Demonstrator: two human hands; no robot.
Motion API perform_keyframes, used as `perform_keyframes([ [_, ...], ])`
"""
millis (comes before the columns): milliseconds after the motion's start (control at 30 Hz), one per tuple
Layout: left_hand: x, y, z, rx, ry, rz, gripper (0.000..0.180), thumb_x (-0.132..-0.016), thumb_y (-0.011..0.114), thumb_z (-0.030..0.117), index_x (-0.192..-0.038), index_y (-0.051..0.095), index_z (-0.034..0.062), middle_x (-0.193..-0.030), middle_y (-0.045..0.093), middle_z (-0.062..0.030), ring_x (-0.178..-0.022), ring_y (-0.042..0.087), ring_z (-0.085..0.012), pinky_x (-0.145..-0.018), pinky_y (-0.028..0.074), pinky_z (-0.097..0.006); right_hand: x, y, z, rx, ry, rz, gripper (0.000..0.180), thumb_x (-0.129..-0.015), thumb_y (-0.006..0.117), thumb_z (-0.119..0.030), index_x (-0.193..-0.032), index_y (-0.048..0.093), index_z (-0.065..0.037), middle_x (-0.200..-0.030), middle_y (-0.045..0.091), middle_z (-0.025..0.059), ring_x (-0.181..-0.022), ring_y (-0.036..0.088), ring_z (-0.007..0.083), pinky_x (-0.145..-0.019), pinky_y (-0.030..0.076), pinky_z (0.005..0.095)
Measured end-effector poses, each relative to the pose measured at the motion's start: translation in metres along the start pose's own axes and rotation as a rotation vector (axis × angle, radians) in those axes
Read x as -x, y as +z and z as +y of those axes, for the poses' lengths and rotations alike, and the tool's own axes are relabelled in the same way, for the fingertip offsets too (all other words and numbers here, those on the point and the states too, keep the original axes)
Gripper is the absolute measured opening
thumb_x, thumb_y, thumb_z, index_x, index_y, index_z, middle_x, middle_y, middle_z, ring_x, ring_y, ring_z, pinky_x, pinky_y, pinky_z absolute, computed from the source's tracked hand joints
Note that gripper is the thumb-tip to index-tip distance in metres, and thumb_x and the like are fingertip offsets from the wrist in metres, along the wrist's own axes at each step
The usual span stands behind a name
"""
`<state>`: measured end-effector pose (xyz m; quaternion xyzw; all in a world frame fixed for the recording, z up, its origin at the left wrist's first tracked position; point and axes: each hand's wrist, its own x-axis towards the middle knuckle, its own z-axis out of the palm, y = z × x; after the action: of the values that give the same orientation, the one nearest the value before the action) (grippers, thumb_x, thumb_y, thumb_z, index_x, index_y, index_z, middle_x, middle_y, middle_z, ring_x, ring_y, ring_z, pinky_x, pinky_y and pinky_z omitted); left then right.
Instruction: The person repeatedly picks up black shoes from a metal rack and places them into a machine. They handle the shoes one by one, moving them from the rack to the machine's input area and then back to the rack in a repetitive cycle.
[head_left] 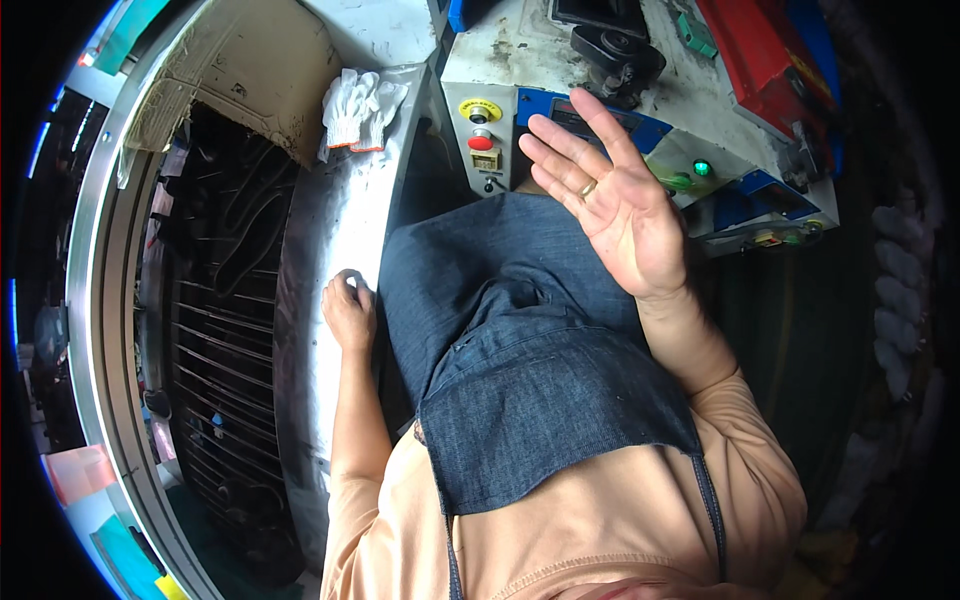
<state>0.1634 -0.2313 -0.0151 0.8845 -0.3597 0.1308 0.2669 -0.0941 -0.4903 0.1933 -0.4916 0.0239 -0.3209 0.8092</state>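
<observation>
My right hand [615,205] is raised in front of me, palm toward the camera, with all fingers [570,150] extended and spread apart; it holds nothing and touches nothing. A ring [588,187] sits on one finger. Behind this hand, on the far side, is the control panel [487,120] of a machine: a yellow-ringed switch at the top, a red button [481,142] below it, and a small yellow label under that. A green lamp [702,168] is lit further right, near a blue housing [775,190]. A red part [755,50] lies at the far right of the machine top. My left hand [348,310] is down at my left, curled into a loose fist, knuckles up, resting on the foil-covered ledge [335,230]; whether anything is enclosed in it cannot be determined. A pair of white gloves [360,108] lies on the same ledge, farther away, well apart from the left hand. Left of the ledge is the large round drum opening [100,330], with dark racks [215,340] inside. A denim apron [520,360] covers my front, between both arms.
</observation>
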Motion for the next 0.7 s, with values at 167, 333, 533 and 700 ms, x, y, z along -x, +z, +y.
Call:
perform_keyframes([
  [167, 0.000, 0.001, 0.000, 0.001, -0.002, 0.004, 0.016, -0.085, 0.065, 0.010, -0.101, 0.065, 0.0071, -0.074, 0.058, -0.0115, -0.076, 0.057, -0.0302, -0.074, 0.045, -0.043, -0.002, -0.003, -0.004, -0.354, 0.065, -0.029, 0.078, -0.101, 0.035, -0.054, -0.157, 0.012, -0.007, -0.157, 0.024, 0.0300, -0.145, 0.028, 0.0416, -0.120, 0.021, 0.0512],
  [333, 0.000, 0.000, 0.000, 0.001, -0.006, 0.000, 0.017, -0.085, 0.065, 0.010, -0.102, 0.065, 0.0070, -0.074, 0.058, -0.0113, -0.077, 0.057, -0.0299, -0.074, 0.045, -0.043, -0.001, -0.001, -0.005, -0.559, 0.109, -0.072, 0.092, -0.095, 0.026, -0.074, -0.158, 0.013, -0.008, -0.158, 0.021, 0.0279, -0.146, 0.026, 0.0395, -0.119, 0.021, 0.0531],
  [533, -0.001, -0.003, 0.004, 0.028, -0.080, -0.058, 0.013, -0.085, 0.065, 0.011, -0.098, 0.064, 0.0082, -0.080, 0.059, -0.0111, -0.079, 0.056, -0.0309, -0.077, 0.044, -0.044, -0.001, -0.002, -0.003, -0.581, 0.062, -0.173, 0.106, -0.089, 0.031, -0.080, -0.157, 0.000, -0.005, -0.160, 0.009, 0.0293, -0.149, 0.014, 0.0415, -0.119, 0.016, 0.0563],
  [700, -0.001, -0.003, 0.004, 0.024, -0.076, -0.061, 0.014, -0.085, 0.065, 0.011, -0.099, 0.064, 0.0076, -0.080, 0.059, -0.0107, -0.079, 0.056, -0.0302, -0.077, 0.044, -0.044, 0.000, -0.014, 0.005, -0.592, 0.037, -0.307, 0.113, -0.083, 0.034, -0.085, -0.157, 0.003, -0.005, -0.153, 0.029, 0.0227, -0.142, 0.029, 0.0357, -0.116, 0.025, 0.0546],
])
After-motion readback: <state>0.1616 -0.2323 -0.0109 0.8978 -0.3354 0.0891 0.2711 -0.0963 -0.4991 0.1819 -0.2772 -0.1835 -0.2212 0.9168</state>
